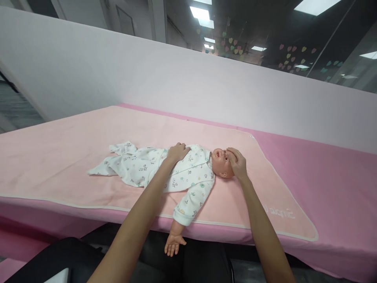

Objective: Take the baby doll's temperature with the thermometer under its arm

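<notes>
A baby doll point(191, 173) lies on its back on a peach pad, its head toward the right. It wears a white printed top and matching trousers point(137, 167) whose leg ends lie flat to the left. My left hand point(178, 152) rests on the doll's belly, fingers stretched out over the cloth. Across the doll's forehead lies my right hand point(238, 162), palm down with its fingers extended. The doll's mouth and one ear show beside it. One doll arm hangs past the near edge, its bare hand point(174, 243) below the pad.
The peach pad point(67, 157) covers much of a pink padded surface point(332, 188). A white wall panel point(206, 86) rises behind it, with dark glass point(265, 35) bearing heart stickers above. My dark-clothed legs point(203, 259) are under the near edge. A white object point(59, 276) shows at lower left.
</notes>
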A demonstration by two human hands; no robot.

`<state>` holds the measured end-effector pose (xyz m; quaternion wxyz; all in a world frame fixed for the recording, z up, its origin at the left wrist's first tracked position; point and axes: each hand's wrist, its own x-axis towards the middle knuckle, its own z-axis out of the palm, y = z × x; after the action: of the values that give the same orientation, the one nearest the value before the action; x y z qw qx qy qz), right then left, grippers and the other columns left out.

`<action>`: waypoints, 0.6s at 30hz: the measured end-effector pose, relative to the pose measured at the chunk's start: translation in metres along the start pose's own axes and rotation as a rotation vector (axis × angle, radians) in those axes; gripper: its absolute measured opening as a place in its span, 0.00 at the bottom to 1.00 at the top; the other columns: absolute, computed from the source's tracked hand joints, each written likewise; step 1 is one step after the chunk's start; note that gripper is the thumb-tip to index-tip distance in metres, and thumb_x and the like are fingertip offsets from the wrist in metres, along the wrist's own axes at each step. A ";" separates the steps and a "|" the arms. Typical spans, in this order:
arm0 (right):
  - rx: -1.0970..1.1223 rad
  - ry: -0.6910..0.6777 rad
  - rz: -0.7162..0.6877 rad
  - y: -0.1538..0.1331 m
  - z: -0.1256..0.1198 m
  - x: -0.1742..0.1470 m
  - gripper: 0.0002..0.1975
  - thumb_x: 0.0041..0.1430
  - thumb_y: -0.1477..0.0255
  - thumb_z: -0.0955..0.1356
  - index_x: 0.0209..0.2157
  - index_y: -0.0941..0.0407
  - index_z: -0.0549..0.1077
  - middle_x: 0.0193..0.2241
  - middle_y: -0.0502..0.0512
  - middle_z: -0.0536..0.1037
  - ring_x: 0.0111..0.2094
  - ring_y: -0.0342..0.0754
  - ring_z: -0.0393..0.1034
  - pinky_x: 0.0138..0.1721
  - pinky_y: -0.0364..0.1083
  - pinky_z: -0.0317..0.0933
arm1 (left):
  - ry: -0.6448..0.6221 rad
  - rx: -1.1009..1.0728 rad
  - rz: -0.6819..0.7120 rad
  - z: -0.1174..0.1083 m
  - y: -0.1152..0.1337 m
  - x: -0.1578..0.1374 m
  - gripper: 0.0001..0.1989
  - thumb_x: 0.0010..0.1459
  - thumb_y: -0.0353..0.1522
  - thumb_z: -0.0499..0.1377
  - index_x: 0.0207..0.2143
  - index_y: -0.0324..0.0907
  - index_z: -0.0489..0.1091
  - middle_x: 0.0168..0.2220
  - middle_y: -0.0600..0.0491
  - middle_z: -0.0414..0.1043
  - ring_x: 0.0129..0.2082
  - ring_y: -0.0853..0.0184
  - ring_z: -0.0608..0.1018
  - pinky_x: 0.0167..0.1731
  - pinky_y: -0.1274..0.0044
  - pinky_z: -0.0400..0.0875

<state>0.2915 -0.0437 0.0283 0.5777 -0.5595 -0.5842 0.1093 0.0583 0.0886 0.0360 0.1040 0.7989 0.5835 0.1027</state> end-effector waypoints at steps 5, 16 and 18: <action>0.131 -0.028 0.196 0.012 -0.008 0.006 0.24 0.44 0.55 0.69 0.41 0.54 0.70 0.46 0.55 0.72 0.50 0.53 0.63 0.54 0.53 0.56 | -0.003 0.000 0.002 0.000 0.000 0.000 0.23 0.56 0.42 0.40 0.44 0.39 0.66 0.47 0.43 0.66 0.42 0.55 0.72 0.41 0.69 0.64; 0.444 -0.397 0.351 0.014 -0.031 -0.001 0.36 0.37 0.56 0.72 0.50 0.54 0.66 0.51 0.57 0.69 0.51 0.55 0.64 0.50 0.53 0.61 | -0.002 0.013 0.000 0.005 -0.003 0.005 0.24 0.56 0.43 0.40 0.44 0.40 0.66 0.47 0.43 0.66 0.42 0.55 0.72 0.40 0.69 0.64; 0.461 -0.418 0.349 0.016 -0.034 -0.002 0.39 0.36 0.55 0.73 0.52 0.54 0.63 0.53 0.58 0.67 0.52 0.55 0.62 0.51 0.54 0.59 | 0.002 0.015 0.004 0.005 -0.003 0.006 0.25 0.56 0.43 0.40 0.45 0.40 0.66 0.47 0.43 0.66 0.42 0.55 0.72 0.40 0.69 0.64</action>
<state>0.3263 -0.0573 0.0248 0.5294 -0.4713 -0.5453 0.4475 0.0584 0.0948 0.0307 0.0973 0.8006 0.5828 0.0995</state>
